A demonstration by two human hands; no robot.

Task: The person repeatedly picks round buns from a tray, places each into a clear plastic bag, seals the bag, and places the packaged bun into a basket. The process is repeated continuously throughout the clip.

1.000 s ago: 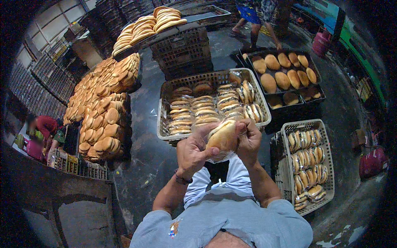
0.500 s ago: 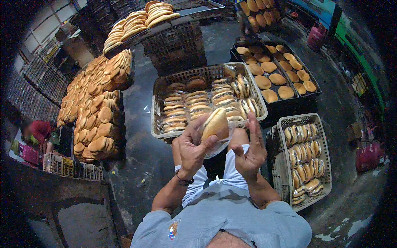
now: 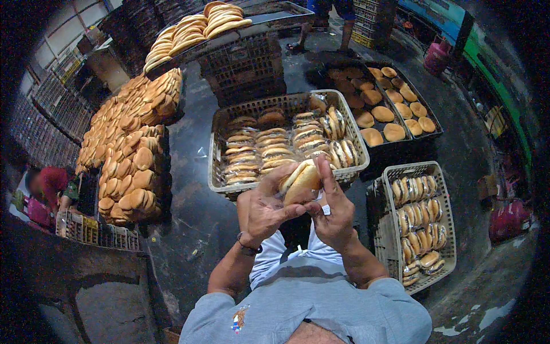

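Note:
A round, golden-brown filled bun (image 3: 302, 184) in a clear plastic bag is held up in front of my lap. My left hand (image 3: 264, 200) grips it from the left side, thumb along its lower edge. My right hand (image 3: 335, 207) closes on its right side, fingers upright against the bun and thumb near the left thumb. Just beyond my hands stands a plastic crate (image 3: 213, 150) holding rows of bagged filled buns (image 3: 274, 143), some stacked flat and others on edge.
At right is another crate (image 3: 452, 229) of bagged buns. Dark trays (image 3: 433, 121) of round buns lie at the far right. Large piles of unbagged buns (image 3: 134, 166) stand at left, more on a raised tray (image 3: 200, 49). A person (image 3: 54, 186) sits far left; another's legs (image 3: 346, 34) show at the back.
My right hand has come in from the right and now holds the bagged bun together with my left. At the back, the person no longer holds a tray of buns in view.

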